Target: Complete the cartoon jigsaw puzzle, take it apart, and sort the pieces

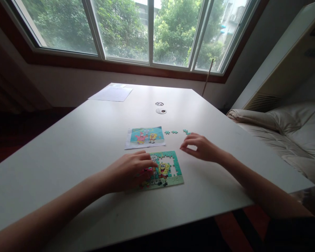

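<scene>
A partly filled SpongeBob jigsaw puzzle (163, 171) lies on the white table, with a gap in its upper right part and a narrower one at the right. My left hand (132, 171) rests flat over the puzzle's left side, fingers stretched and covering part of the picture. To the right of the puzzle, just above the table, my right hand (202, 147) is open, its thumb and fingers curved and apart with nothing visible between them. Close to its fingertips are loose green puzzle pieces (185, 131). More loose pieces (174, 132) lie left of these.
Behind the puzzle lies a printed reference picture (147, 135) of the same characters. Farther back are two round table-hole covers (161, 111) and a sheet of paper (111, 93) at the far left. A beige sofa (267, 129) stands right of the table (94, 136).
</scene>
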